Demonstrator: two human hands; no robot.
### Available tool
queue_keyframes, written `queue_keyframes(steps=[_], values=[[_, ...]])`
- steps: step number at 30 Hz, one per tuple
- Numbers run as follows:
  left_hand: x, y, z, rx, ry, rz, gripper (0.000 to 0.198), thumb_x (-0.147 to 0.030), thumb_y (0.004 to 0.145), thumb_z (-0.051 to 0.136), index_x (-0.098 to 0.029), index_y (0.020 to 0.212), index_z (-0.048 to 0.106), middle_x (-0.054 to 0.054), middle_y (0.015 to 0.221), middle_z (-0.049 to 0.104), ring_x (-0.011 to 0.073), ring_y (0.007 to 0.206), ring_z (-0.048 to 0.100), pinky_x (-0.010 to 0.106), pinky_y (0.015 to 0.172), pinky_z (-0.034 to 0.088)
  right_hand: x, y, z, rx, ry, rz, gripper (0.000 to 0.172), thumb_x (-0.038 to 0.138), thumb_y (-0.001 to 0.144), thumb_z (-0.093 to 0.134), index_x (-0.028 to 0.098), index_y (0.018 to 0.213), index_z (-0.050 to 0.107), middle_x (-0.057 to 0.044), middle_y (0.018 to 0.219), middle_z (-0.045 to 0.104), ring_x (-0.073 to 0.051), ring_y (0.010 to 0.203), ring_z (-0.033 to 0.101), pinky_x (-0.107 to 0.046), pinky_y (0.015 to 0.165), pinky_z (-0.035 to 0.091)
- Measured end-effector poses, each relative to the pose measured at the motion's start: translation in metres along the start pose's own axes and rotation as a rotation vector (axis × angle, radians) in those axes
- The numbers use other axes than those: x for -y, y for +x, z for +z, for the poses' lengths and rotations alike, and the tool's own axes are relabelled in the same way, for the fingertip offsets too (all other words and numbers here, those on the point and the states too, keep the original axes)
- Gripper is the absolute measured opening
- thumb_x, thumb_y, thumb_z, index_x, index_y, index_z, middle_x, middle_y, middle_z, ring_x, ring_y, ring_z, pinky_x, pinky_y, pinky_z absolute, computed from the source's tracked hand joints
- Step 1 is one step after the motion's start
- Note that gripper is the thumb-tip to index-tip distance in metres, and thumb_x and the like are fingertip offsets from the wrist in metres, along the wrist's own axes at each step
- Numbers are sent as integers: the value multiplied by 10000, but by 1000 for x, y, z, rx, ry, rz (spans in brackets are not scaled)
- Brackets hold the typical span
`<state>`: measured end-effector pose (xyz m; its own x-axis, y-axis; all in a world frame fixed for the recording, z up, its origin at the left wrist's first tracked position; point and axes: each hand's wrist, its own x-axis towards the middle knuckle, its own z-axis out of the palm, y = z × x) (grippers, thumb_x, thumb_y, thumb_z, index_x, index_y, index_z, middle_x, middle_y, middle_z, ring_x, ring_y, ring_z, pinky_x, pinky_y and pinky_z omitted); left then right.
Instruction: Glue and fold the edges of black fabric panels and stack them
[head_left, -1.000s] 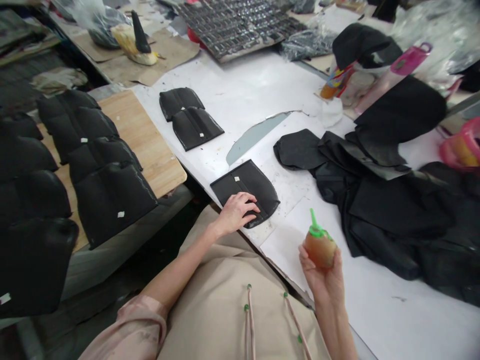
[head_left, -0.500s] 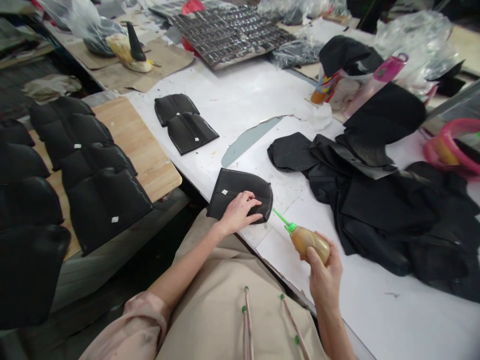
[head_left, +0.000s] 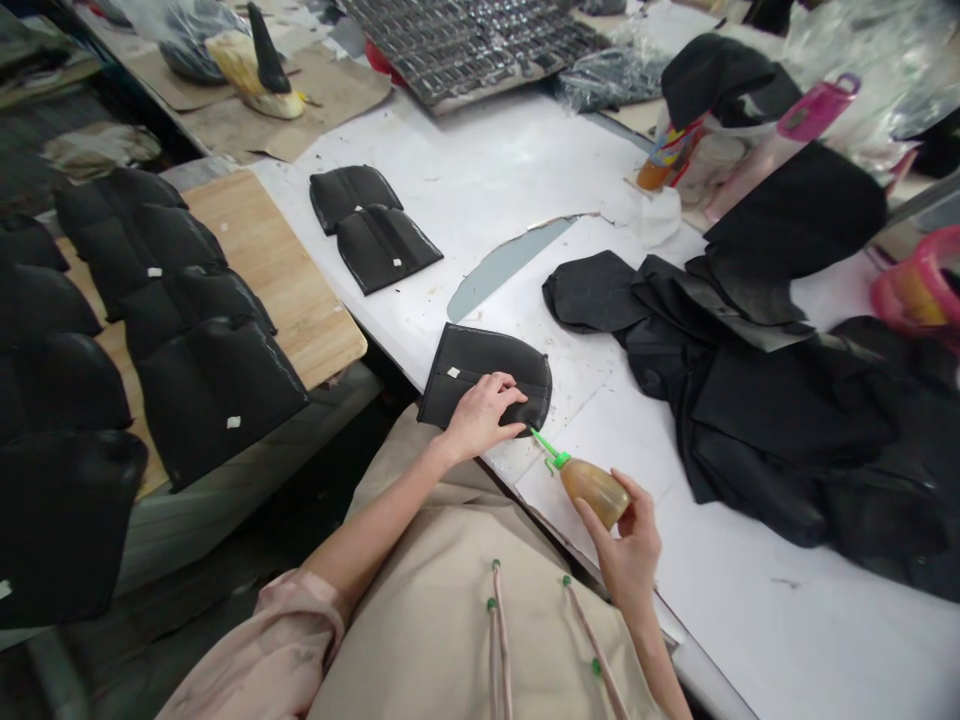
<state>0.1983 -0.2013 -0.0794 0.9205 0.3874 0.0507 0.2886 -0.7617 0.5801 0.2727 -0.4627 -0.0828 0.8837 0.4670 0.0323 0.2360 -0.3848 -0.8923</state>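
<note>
A flat black piece (head_left: 469, 352) with a small white tag lies at the near edge of the white-covered table (head_left: 517, 160). My left hand (head_left: 484, 415) rests on it, fingers apart and pressed flat near its rounded end. In my right hand (head_left: 626, 545) is a squeeze bottle (head_left: 596, 492) of yellowish-brown liquid, its green nozzle (head_left: 551, 450) tilted toward the left. The nozzle's tip is at the lower corner of the rounded end, close to my left thumb; whether it touches is too small to tell.
Several similar black pieces (head_left: 214, 385) lie on a wooden board (head_left: 277, 270) at the left. Two more (head_left: 386, 245) are farther back on the table. Black fabric (head_left: 787, 400) is heaped at the right, near a pink bottle (head_left: 814, 110) and pink basket (head_left: 919, 285).
My right hand has moved left with the bottle, bringing the nozzle tip to the black piece's edge. My left hand stays on the piece. The view has shifted slightly.
</note>
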Motion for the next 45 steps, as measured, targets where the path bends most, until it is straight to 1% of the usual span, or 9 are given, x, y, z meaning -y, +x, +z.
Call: queue_keyframes(steps=[8, 13, 16, 23, 28, 31, 34, 41, 45], values=[[-4, -1, 4, -19, 47, -28, 357, -252, 744, 751, -228, 1079, 628, 51, 1200, 531, 231, 1103, 526, 381, 955, 495, -3, 1, 8, 6, -109, -116, 544, 407, 798, 763, 211, 1260, 552, -100, 1163, 614, -241, 945, 614, -367, 748, 527], [-5, -1, 4, -11, 52, -30, 349, -255, 754, 741, -234, 1081, 622, 50, 1196, 529, 232, 1095, 535, 376, 949, 496, 4, 1, 9, 8, -223, -338, 562, 335, 821, 759, 225, 1315, 514, -88, 1113, 623, -241, 954, 601, -367, 781, 514], [-6, -1, 4, -11, 64, -28, 351, -252, 756, 739, -219, 1083, 617, 54, 1195, 525, 229, 1091, 542, 367, 948, 499, 11, 1, 6, 22, -285, -415, 555, 317, 841, 741, 229, 1333, 500, -83, 1078, 618, -230, 907, 601, -353, 756, 512], [-15, 2, 5, -7, 84, -73, 311, -278, 796, 709, -212, 1084, 614, 60, 1177, 511, 218, 1081, 564, 343, 917, 520, 12, 5, 2, 2, -355, -435, 530, 339, 863, 718, 206, 1329, 502, -81, 1037, 610, -226, 886, 605, -331, 725, 508], [-17, 7, 4, 42, 45, -84, 340, -297, 830, 687, -205, 1145, 598, 63, 1187, 491, 188, 983, 615, 325, 866, 548, 10, 18, 1, -60, -380, -436, 515, 346, 861, 721, 193, 1308, 514, -78, 1017, 599, -226, 880, 603, -327, 723, 502], [-15, 8, 5, 37, 59, -79, 342, -300, 828, 695, -207, 1142, 598, 56, 1184, 489, 179, 942, 624, 321, 840, 557, 11, 20, 0, -49, -364, -427, 498, 349, 866, 716, 193, 1296, 519, -80, 1022, 599, -229, 894, 602, -332, 733, 503], [-15, 7, 7, 22, 75, -77, 340, -302, 824, 704, -216, 1134, 595, 49, 1173, 491, 177, 955, 623, 309, 834, 557, 11, 17, 0, -29, -343, -413, 504, 345, 866, 718, 198, 1302, 513, -82, 1034, 604, -228, 894, 602, -332, 728, 502], [-16, 5, 11, -10, 104, -76, 349, -288, 813, 720, -219, 1129, 587, 47, 1159, 493, 186, 1015, 610, 304, 849, 552, 11, 22, 1, -66, -338, -451, 513, 332, 859, 730, 203, 1306, 515, -81, 1037, 607, -231, 911, 600, -342, 752, 504], [-16, 4, 12, -23, 110, -73, 351, -291, 813, 721, -216, 1129, 588, 47, 1163, 491, 185, 1014, 608, 299, 832, 553, 10, 23, -1, -63, -335, -426, 507, 323, 852, 736, 192, 1294, 526, -77, 1026, 608, -220, 885, 600, -328, 734, 500]])
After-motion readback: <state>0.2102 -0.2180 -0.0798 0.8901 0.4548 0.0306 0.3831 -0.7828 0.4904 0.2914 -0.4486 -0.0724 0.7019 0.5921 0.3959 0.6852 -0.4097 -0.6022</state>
